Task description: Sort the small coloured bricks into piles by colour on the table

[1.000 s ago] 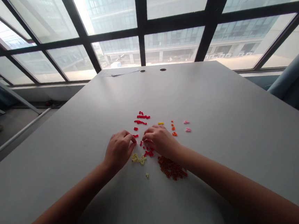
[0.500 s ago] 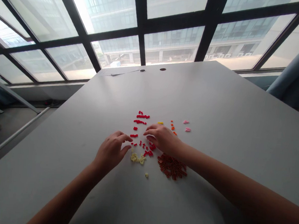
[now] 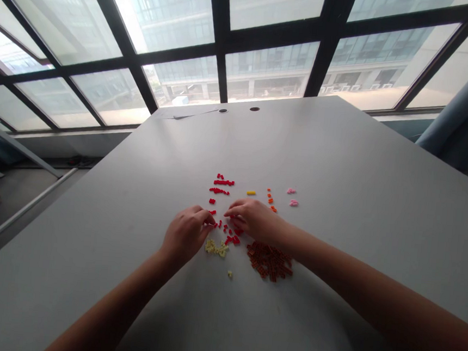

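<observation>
Small toy bricks lie sorted by colour on a grey table [image 3: 341, 168]. My left hand [image 3: 186, 232] has its fingers curled, fingertips pinched on a small red brick at the edge of the loose red bricks [image 3: 231, 235]. My right hand [image 3: 254, 220] rests curled over those same red bricks, fingertips pinched together near the left hand's; what it holds is too small to make out. Rows of red bricks [image 3: 221, 186] lie just beyond the hands. A pale yellow pile [image 3: 216, 247] sits under the left fingertips. A dark red-brown pile [image 3: 269, 261] lies by my right wrist.
A single yellow brick [image 3: 251, 193], several orange bricks [image 3: 271, 200] and two pink ones [image 3: 292, 197] lie farther back. One pale piece [image 3: 229, 274] sits alone nearer me. Two round cable holes [image 3: 255, 109] are at the table's far edge, before large windows.
My left hand drew back to the left with fingers loosened, then moved right again and pinched at the red bricks. My right hand shifted slightly nearer over the same bricks.
</observation>
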### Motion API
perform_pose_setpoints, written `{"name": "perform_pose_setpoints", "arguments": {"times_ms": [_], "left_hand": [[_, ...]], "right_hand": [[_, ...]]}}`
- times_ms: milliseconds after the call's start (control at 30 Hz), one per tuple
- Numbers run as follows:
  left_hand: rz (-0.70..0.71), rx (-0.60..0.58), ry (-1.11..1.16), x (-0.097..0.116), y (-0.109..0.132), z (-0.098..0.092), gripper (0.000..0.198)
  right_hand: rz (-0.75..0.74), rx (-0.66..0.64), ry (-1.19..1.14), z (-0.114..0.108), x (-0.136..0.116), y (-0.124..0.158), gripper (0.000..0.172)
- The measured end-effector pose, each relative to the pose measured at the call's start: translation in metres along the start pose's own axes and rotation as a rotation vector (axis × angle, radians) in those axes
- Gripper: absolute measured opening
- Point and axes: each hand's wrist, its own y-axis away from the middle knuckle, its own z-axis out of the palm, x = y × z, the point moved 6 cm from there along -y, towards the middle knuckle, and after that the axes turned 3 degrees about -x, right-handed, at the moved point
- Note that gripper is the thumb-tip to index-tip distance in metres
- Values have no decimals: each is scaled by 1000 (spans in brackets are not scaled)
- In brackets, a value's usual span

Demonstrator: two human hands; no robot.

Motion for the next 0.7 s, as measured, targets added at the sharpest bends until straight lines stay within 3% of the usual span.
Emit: {"name": "perform_pose_setpoints", "arguments": {"times_ms": [100,200,267,433,700], "left_hand": [[8,11,18,0,0,-2,9],[-12,-5,36,-1,3,-4,8],[-21,-35,55,0,5,-4,11],[6,-51,84,10,4,-1,24],[-22,-28,59,9,2,-2,13]], "right_hand": [[-7,-39,-39,-8,0,5,29],[12,-121,-18,-10,-1,12,55],[35,-150,6,-8,-2,14,61],[37,-101,-36,1,-3,8,38],[9,21,-63,-4,-3,6,23]]}}
